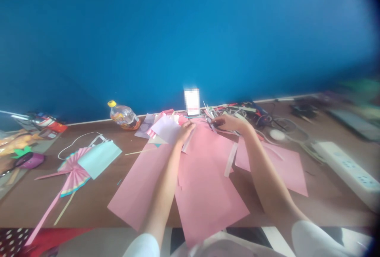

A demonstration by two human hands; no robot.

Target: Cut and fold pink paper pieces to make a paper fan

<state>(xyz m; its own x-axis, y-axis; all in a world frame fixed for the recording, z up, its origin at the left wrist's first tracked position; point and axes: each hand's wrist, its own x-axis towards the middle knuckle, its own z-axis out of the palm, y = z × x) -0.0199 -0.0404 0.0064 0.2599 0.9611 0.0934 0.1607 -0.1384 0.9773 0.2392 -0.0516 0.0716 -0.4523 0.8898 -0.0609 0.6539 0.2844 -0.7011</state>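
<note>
My left hand (185, 130) reaches to the back of the brown table (323, 201) and pinches the edge of a pale lilac paper sheet (168, 128). My right hand (229, 122) is beside it, fingers closed on something small and dark, too blurred to name, at a heap of white paper strips (213, 112). Both forearms lie over large pink paper sheets (204, 185) spread across the table. A loose white strip (230, 164) rests on the pink paper between my arms.
A tipped plastic bottle with a yellow cap (124, 116) lies at the blue wall. A pleated pink paper fan (74, 172) and face mask (99, 158) sit left. Tangled cables (276, 124) and a white power strip (346, 166) are on the right.
</note>
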